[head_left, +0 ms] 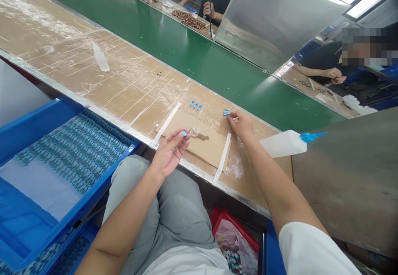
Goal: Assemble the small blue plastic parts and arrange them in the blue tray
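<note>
My left hand [170, 152] hovers at the near edge of the cardboard-covered bench [102, 80], pinching a small blue part [184, 133] between thumb and fingertips. Just right of it a tiny clear cup [195, 132] stands on a taped cardboard pad [205, 144]. My right hand [241, 124] reaches further out, fingers closed in a pinch on a thin stick-like tool beside a small cluster of blue parts [226, 111]. A short row of blue parts [196, 104] lies on the bench between the hands, further back.
A blue tray [46, 159] with rows of several blue parts sits at my left knee. A white squeeze bottle [284, 143] with a blue nozzle lies to the right. Behind the bench runs a green conveyor belt [186, 51]; other people work across it. A red bin [233, 233] is below.
</note>
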{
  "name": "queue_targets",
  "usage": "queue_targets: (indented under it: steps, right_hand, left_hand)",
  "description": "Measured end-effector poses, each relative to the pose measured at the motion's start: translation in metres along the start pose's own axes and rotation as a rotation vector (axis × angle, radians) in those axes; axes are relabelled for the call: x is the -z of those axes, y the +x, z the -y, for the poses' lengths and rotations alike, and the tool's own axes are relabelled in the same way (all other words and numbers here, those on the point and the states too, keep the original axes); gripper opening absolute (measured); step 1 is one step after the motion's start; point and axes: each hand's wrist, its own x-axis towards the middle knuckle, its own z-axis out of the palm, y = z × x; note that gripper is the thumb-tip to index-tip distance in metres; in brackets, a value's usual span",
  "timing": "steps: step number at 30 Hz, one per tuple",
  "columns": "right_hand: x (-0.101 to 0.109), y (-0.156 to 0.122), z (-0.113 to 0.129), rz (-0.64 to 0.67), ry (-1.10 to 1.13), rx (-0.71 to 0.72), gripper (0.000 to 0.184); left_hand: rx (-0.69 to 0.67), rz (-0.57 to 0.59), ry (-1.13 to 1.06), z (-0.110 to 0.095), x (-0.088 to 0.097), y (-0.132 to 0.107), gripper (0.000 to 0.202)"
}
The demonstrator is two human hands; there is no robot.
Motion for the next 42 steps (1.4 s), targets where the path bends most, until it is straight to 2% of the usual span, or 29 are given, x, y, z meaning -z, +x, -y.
queue_targets:
  steps: [5,10,14,19,22,29,34,42]
  right_hand:
    - [-0.003,-0.004,-0.002,0.047,0.071,0.033,0.031]
    - [0.01,-0.013,0.009,0.119,0.16,0.069,0.033]
    - [0.016,-0.016,0.013,0.124,0.154,0.062,0.034]
    - [0.01,-0.009,0.003,0.16,0.115,0.054,0.036]
    - [0.006,-0.004,-0.002,0.217,0.086,0.1,0.032]
    - [0.005,0.001,0.009,0.285,0.049,0.202,0.026]
    - [0.006,-0.007,0.021,0.234,0.088,0.165,0.024]
    - [-0.007,-0.038,0.057,0.028,0.219,0.051,0.038]
  left_hand:
    - [0.011,0.001,0.005,0.001,0.001,0.002,0.017]
    - [0.009,0.004,-0.004,0.0,-0.001,0.002,0.016]
    - [-0.01,0.012,-0.018,0.001,-0.001,0.002,0.015]
    - [-0.004,0.014,-0.02,0.002,0.001,0.001,0.014]
    - [-0.005,0.016,-0.02,0.002,0.001,0.001,0.014]
    - [-0.016,0.01,-0.017,0.001,0.002,0.001,0.016]
    - [-0.022,-0.005,-0.047,0.0,0.0,0.0,0.016]
    - [-0.008,-0.007,-0.05,-0.001,0.001,0.001,0.017]
